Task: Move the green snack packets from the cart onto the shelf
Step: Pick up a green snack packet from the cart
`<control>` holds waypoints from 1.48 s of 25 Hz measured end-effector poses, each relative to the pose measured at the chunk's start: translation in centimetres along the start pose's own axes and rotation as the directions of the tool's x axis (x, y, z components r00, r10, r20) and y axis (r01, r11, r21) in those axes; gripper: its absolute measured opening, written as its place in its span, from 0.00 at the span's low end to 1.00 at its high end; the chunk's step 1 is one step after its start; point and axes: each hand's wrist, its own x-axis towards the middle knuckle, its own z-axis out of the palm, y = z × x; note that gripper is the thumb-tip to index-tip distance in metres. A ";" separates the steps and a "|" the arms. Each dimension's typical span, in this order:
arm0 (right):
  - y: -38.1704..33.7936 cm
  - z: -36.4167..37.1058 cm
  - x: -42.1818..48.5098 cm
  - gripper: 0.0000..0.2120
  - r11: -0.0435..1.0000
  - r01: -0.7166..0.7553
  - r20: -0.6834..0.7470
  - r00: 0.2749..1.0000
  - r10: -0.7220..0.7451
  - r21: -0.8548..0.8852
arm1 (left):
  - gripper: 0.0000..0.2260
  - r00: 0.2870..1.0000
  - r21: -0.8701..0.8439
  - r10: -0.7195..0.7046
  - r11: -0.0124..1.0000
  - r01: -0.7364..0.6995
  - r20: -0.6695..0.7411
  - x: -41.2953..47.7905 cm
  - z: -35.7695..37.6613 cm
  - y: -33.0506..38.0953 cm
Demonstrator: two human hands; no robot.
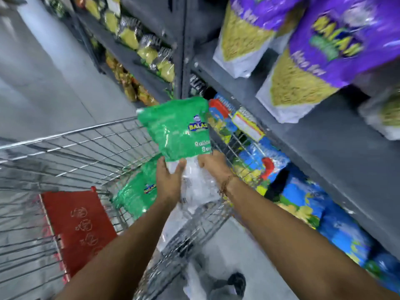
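Aisle floor (43,68), pale grey, is seen beyond the wire cart (86,148). Above the cart, 1 green packet (177,128) is gripped by fingers curled at its clear lower end, left hand (168,180) and right hand (213,165). Another green packet (134,193) is left inside the cart; a grey shelf (324,135) is set beside it.

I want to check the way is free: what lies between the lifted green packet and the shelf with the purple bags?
In the head view, only the cart's wire rim and blue packets on a lower shelf lie beneath the gap between the green packet and the shelf.
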 end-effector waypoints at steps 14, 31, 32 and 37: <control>1.0 -26.6 -11.0 0.08 0.600 0.765 -0.912 0.386 -0.136 0.234 | 0.25 0.470 -0.150 0.461 0.816 -0.559 0.753 -9.8 25.4 16.2; 6.3 -31.0 -8.4 0.23 0.503 0.510 -0.689 0.670 0.277 0.698 | 0.28 0.591 0.000 0.275 0.906 -0.422 0.758 -11.2 32.4 12.2; 5.8 -30.8 -8.2 0.25 0.444 0.508 -0.637 0.740 0.213 0.738 | 0.30 0.573 0.047 0.200 0.921 -0.387 0.795 -11.4 32.5 11.9; 4.7 -32.6 -7.5 0.24 0.490 0.517 -0.642 0.758 0.118 0.701 | 0.31 0.780 0.128 0.264 0.908 -0.400 0.567 -14.9 31.4 10.0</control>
